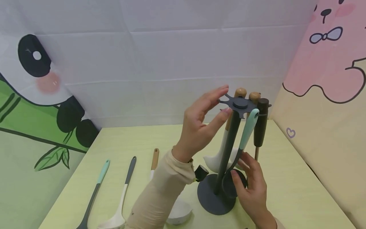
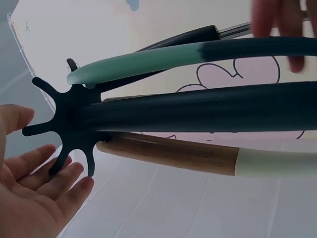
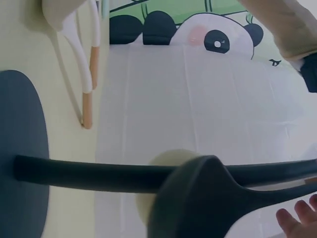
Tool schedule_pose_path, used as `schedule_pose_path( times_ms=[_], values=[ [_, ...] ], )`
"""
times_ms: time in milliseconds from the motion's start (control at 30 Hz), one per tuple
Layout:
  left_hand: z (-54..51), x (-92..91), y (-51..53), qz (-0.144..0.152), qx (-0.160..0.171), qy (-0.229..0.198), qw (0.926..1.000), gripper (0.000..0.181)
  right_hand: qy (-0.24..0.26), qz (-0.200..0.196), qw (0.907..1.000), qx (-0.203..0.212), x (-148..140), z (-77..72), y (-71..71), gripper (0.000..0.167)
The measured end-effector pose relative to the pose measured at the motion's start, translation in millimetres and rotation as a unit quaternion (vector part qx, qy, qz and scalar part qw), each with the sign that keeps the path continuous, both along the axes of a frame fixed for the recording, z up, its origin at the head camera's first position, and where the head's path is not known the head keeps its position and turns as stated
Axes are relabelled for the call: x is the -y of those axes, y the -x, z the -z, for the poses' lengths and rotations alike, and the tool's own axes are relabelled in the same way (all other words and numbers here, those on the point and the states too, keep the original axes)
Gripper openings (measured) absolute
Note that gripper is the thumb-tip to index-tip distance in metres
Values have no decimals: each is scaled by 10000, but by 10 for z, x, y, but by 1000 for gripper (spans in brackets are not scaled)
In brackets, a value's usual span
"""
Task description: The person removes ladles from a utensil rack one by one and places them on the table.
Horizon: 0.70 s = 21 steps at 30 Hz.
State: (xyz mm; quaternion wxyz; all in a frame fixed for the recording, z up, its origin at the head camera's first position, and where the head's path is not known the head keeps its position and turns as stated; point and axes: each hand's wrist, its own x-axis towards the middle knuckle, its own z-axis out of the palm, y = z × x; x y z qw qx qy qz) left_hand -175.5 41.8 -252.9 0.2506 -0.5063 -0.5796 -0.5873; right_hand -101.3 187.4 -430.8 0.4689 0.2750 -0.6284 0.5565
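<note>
A dark utensil stand (image 1: 213, 203) has a round base, a post and a hooked top. My left hand (image 1: 200, 122) is at the hooks with its fingers spread; in the left wrist view its fingertips (image 2: 83, 186) lie at the hook ends. A ladle (image 1: 248, 130) with a mint handle and dark bowl hangs at the front. My right hand (image 1: 253, 189) is beside its bowl, thumb and fingers apart around the lower stem. The right wrist view shows the bowl (image 3: 198, 198) large, with fingertips (image 3: 287, 220) near the stem; firm contact cannot be told.
Also hanging are a dark-handled tool (image 1: 259, 130) with a metal shaft and white utensils (image 1: 214, 162) with wooden handles. On the table (image 1: 137, 136), to the left, lie a mint-handled utensil (image 1: 95, 190), a grey-handled white one (image 1: 123, 197) and a wooden-handled white one (image 1: 155, 159).
</note>
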Motion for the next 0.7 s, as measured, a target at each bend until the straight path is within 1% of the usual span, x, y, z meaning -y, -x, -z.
schedule_pose_path(
  times_ms=[100,233,300,433,567,700],
  values=[
    [-1,-23,-4,-108,-48,2,9999,36,-67,170,9998,100,38,68,30,53],
    [5,-45,-9,-77,-3,-70,9999,33,-36,429,9989,169,77,137,72,52],
    [15,-50,-9,-71,15,-109,9999,32,24,481,9988,133,85,154,93,48],
    [30,-49,-9,-102,14,-144,9998,31,297,395,9984,257,99,141,112,34],
    [36,-46,-7,-148,-43,-133,9998,30,641,198,9968,429,110,106,111,30],
    [39,-42,0,-200,-130,-111,9997,31,790,119,9958,457,113,88,112,25]
  ],
)
